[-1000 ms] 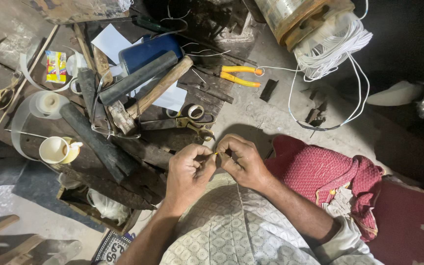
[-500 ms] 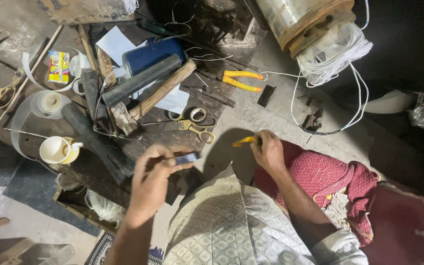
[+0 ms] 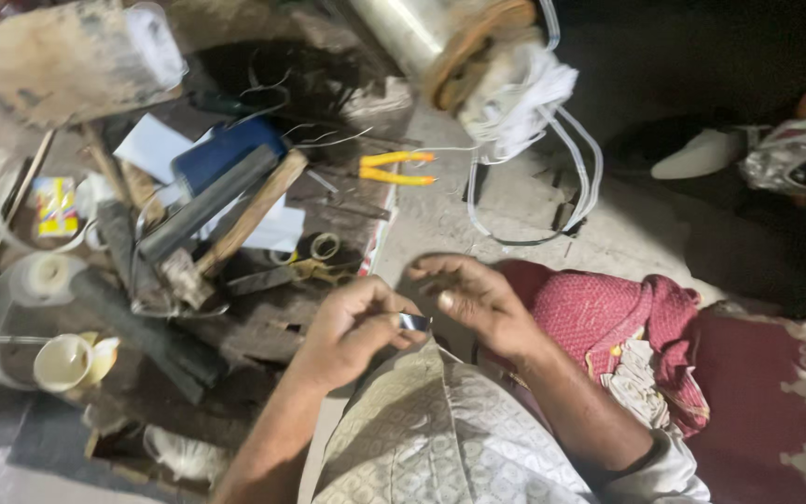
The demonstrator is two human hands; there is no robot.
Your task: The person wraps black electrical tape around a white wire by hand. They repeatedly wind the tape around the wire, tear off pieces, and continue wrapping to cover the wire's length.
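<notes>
My left hand [image 3: 356,327] pinches a small shiny metal piece [image 3: 413,323] between thumb and fingers, just above my patterned knee [image 3: 440,420]. Beside it my right hand [image 3: 482,303] has its fingers curled and its thumb pointing at the piece, almost touching it. Motion blur hides whether the right hand holds anything. Both hands hover close together in front of a cluttered work board [image 3: 263,327].
On the board lie a wooden-handled hammer [image 3: 244,219], a blue box [image 3: 221,154], scissors [image 3: 314,271], yellow-handled pliers [image 3: 394,168], a tape roll [image 3: 39,275] and a white cup [image 3: 65,362]. A white cord coil [image 3: 534,103] sits behind, with red cloth [image 3: 608,317] to the right.
Half a second ago my hands were apart, the right one holding something yellow. Now they are back together over my knee, and the yellow thing is out of sight.
</notes>
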